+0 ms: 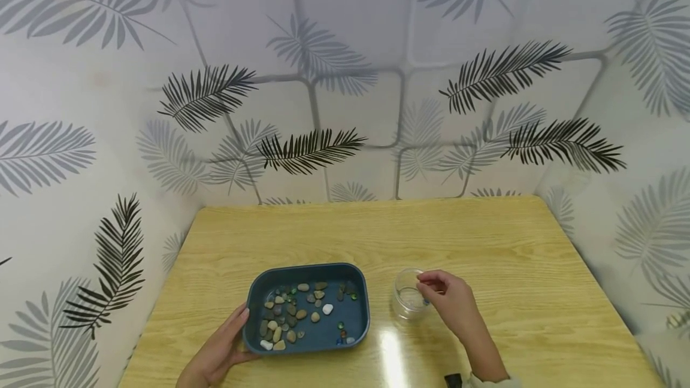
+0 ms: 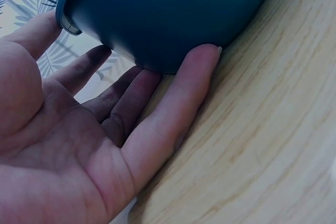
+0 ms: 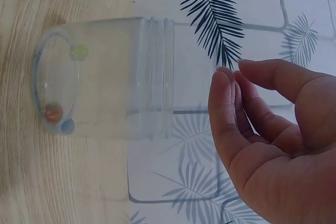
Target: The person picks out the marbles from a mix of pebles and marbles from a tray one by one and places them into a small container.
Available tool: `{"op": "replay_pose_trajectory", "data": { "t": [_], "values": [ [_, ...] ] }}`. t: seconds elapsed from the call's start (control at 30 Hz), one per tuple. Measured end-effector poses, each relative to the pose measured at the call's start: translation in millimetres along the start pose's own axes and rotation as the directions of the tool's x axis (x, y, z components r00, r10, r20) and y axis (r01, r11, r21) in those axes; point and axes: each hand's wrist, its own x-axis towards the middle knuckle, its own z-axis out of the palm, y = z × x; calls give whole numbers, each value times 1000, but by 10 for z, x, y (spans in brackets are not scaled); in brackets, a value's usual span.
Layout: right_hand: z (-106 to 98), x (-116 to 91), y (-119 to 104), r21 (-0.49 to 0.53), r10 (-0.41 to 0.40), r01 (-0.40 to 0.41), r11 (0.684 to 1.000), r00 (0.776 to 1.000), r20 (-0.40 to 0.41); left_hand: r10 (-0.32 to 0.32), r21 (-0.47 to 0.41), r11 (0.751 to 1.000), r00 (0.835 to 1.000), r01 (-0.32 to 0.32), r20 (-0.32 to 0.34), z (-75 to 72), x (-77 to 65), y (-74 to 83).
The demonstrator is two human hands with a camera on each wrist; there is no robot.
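- Tray (image 1: 318, 333): blue, stones (image 1: 277, 335) and marbles (image 1: 341, 326) inside.
- Jar (image 1: 408, 301): right of the tray, upright, three marbles (image 3: 53, 113) at its bottom.
- Your left hand (image 1: 221, 346): spread fingers against the tray's left side; steady it lightly.
- Your right hand (image 1: 453, 304): right of the tray, fingertips close together by the jar's mouth, grip unclear; best centre them, avoiding its rim.

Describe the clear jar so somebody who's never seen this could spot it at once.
On the table, find the dark blue tray of stones, then look right of it in the head view. The clear jar stands there, its mouth by the right hand. Unlike the opaque tray, it is transparent, with small coloured balls at its bottom.
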Motion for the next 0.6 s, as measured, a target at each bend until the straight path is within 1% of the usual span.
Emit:
{"op": "replay_pose_trajectory", "data": {
  "t": [0.13, 0.23, 0.4, 0.6],
  "values": [
    [47, 7, -5, 56, -5, 3, 998, 999, 36, -2, -4, 1000, 1000, 2, 10, 5, -2, 5],
    [102, 10, -24, 89, -8, 3, 996, 998, 65, -1, 1, 1000, 1000, 1, 0, 13, -3, 1],
    [207, 9, -83, 86, -27, 18, 996, 995, 99, 3, 12, 1000, 1000, -2, -11, 24, -7, -8],
    [351, 6, -133, 74, -62, 50, 996, 984, 165, 6, 15, 1000, 1000, -5, -19, 29, -6, -2]
  ]
}}
